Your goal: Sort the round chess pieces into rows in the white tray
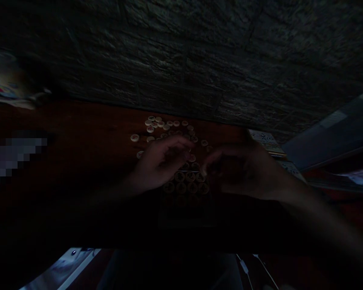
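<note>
Several round, pale pieces with characters lie loose on the dark red-brown table (87, 125), near the wall. Closer to me, more round pieces (180, 187) sit in rows in a dark tray or box whose outline is hard to make out. My left hand (160, 161) is over the left side of the rows, its fingers curved and apart, with nothing visible in it. On the right, my right hand (245, 169) has thumb and fingers brought together beside the rows, blurred and dim. Whatever is at its fingertips is too dark to tell.
A rough stone wall (181, 60) rises behind the table. Patterned boxes (266, 141) lie at the right, by a grey panel (335, 125). A blurred container (6, 80) stands at far left. White cables (245, 268) hang below the table edge.
</note>
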Demonstrator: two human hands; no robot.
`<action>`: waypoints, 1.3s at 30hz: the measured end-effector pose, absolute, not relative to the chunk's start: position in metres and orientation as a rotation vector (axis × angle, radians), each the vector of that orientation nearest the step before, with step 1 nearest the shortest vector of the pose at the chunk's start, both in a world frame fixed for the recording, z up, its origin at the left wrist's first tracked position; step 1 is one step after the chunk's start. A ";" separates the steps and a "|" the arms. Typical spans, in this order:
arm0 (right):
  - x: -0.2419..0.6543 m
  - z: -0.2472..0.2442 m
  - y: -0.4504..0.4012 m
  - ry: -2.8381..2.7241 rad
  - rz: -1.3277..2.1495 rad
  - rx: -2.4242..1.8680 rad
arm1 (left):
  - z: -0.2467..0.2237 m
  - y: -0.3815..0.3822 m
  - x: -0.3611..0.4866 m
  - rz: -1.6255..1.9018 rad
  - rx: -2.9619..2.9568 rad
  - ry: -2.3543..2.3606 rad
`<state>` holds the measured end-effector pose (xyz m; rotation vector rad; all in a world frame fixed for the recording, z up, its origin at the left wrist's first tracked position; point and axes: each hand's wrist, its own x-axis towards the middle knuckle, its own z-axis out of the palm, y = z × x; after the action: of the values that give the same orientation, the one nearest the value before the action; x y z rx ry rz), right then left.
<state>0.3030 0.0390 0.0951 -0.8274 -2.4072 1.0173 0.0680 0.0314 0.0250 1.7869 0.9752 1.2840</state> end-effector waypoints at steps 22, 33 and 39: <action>0.313 0.071 0.020 -2.825 0.878 -0.764 | 0.026 0.031 0.065 1.262 1.898 1.096; 0.311 0.070 0.018 -2.751 0.931 -0.719 | 0.027 0.030 0.067 1.271 1.906 1.080; 0.310 0.073 0.019 -2.853 0.929 -0.768 | 0.030 0.029 0.067 1.240 1.941 1.128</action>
<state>0.3096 0.0191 0.0734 -0.7679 -2.8526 0.9293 0.0669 0.0287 0.0303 1.9408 1.1284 1.2404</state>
